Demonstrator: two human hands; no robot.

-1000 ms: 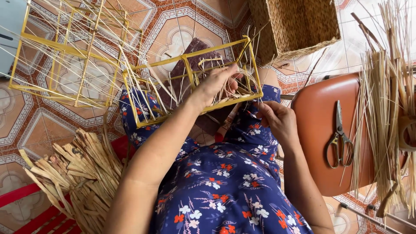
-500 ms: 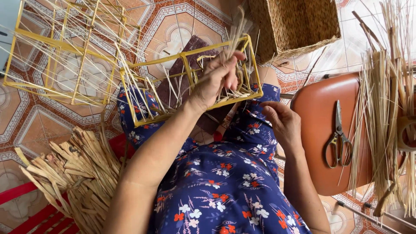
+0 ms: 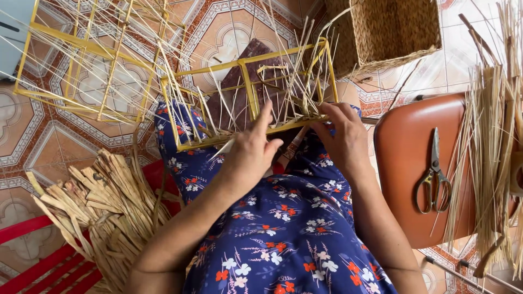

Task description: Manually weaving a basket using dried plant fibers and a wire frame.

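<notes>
Yellow wire frame (image 3: 248, 90) rests on the lap; left hand (image 3: 251, 152) pinches a reed strand (image 3: 223, 149), right hand (image 3: 343, 136) grips its edge.

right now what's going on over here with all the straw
A person in a blue floral dress sits with a yellow wire frame on the lap, both hands at its near edge. The left hand presses on the frame's front bar among pale straw strands, and the right hand pinches strands beside it. Scissors lie on an orange stool, with a woven basket beyond.
</notes>
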